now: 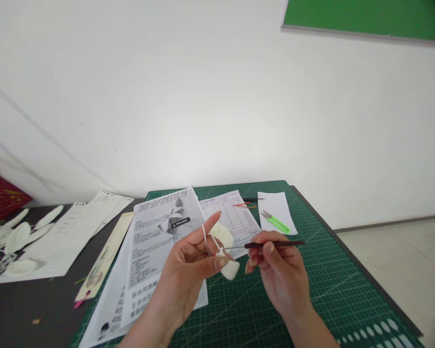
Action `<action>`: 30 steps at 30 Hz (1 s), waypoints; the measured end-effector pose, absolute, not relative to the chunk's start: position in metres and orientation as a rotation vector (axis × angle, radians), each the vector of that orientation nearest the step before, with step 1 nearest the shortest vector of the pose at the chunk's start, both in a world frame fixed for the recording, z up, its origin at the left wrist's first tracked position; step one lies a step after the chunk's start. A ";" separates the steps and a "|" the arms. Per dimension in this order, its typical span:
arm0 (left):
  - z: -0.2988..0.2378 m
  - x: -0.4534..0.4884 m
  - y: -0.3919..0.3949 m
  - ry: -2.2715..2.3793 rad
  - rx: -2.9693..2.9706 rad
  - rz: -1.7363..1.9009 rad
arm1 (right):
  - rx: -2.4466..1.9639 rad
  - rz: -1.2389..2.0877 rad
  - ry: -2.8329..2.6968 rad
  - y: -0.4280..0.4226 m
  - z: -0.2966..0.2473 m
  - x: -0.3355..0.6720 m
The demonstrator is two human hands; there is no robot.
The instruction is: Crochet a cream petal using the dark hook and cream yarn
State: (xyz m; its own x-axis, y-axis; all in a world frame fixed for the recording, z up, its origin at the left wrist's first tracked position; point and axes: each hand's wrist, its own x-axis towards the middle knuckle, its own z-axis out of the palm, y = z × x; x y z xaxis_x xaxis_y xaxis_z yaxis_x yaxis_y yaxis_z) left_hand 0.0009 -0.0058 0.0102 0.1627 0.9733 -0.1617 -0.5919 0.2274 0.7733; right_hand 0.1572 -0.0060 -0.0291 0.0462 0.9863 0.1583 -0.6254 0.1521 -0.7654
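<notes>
My left hand [192, 261] pinches a small white crochet piece [230, 269] between thumb and fingers, its index finger raised with white yarn [204, 237] looped over it. Part of the white piece shows above the pinch and part below; the fingers hide its middle. In my right hand [281, 270] is a crochet hook [273, 244] with a dark handle, held from the side. Its thin metal shaft points left and its tip meets the white work at the yarn. The exact stitch at the tip is too small to make out.
A green cutting mat [333, 290] covers the table. Printed pattern sheets [148, 261] lie left, a form [244, 217] behind my hands. Green thread snips [275, 222] rest on white paper [271, 200]. Farther left are a bookmark-like strip [107, 256], a lined sheet [63, 241] and white petal-shaped pieces [18, 237].
</notes>
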 end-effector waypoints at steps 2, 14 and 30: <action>0.010 0.000 -0.005 0.726 0.632 1.217 | -0.570 1.349 -0.783 -0.005 -0.029 0.158; 0.012 -0.009 -0.002 0.597 0.589 1.061 | -0.451 1.402 -0.803 -0.004 -0.030 0.161; 0.005 0.006 -0.009 0.945 0.830 1.205 | -0.497 1.655 -0.541 -0.006 -0.031 0.143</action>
